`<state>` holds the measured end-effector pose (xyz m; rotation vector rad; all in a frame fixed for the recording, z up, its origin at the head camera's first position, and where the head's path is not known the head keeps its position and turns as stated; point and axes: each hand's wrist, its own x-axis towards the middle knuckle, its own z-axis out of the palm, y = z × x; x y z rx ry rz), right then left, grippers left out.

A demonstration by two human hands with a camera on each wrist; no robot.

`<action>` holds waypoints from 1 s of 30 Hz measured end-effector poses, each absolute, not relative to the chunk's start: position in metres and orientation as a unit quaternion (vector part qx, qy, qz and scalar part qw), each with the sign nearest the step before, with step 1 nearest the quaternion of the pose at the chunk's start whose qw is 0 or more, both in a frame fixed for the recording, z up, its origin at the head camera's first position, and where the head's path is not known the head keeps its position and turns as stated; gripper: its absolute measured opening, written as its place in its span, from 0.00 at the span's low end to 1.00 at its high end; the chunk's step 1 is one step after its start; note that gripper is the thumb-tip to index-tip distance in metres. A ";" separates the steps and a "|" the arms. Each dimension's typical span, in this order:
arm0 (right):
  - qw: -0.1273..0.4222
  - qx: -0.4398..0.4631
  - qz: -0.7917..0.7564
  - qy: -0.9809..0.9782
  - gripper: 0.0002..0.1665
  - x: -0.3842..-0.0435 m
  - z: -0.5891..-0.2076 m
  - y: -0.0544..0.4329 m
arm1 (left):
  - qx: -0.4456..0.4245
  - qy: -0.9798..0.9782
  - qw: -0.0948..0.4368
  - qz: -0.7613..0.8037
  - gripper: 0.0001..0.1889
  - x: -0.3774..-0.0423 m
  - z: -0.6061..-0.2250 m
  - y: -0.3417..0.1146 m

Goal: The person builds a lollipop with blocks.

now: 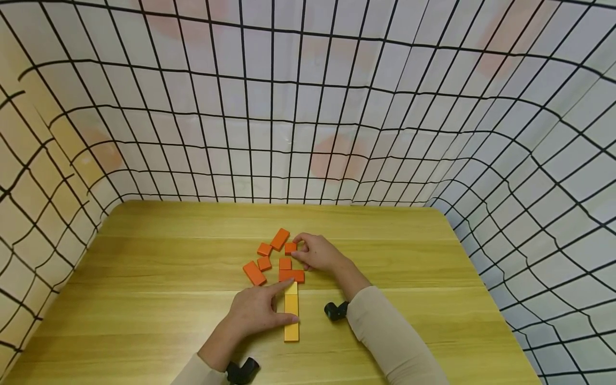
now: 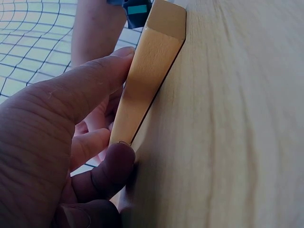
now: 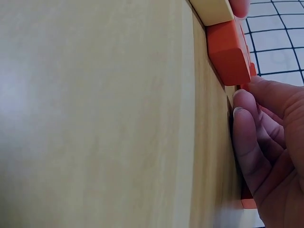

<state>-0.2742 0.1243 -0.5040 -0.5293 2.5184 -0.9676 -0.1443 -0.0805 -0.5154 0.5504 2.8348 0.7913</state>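
My left hand rests its thumb and index finger on a straight row of flat yellow blocks. In the left wrist view the thumb lies along a yellow block, the other fingers bent near its far end. A long orange block lies crosswise at the row's far end, with a small square orange block just beyond it. Farther out, my right hand pinches another small orange block between thumb and index finger. In the right wrist view the fingers mostly hide that block.
Loose orange blocks lie left of the row: a long one, two small squares and another long one. Black devices sit at both wrists. A black wire grid encloses the wooden table at the back and sides.
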 end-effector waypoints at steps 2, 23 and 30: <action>0.195 -0.189 -0.345 0.898 0.22 -0.273 -0.503 0.125 | 0.183 0.944 0.074 0.265 0.45 -0.144 -0.515 -0.081; 0.185 -0.177 -0.341 0.905 0.20 -0.260 -0.501 0.141 | 0.182 0.945 0.078 0.262 0.44 -0.145 -0.514 -0.080; 0.186 -0.173 -0.349 0.902 0.19 -0.256 -0.502 0.145 | 0.185 0.943 0.072 0.265 0.44 -0.144 -0.514 -0.080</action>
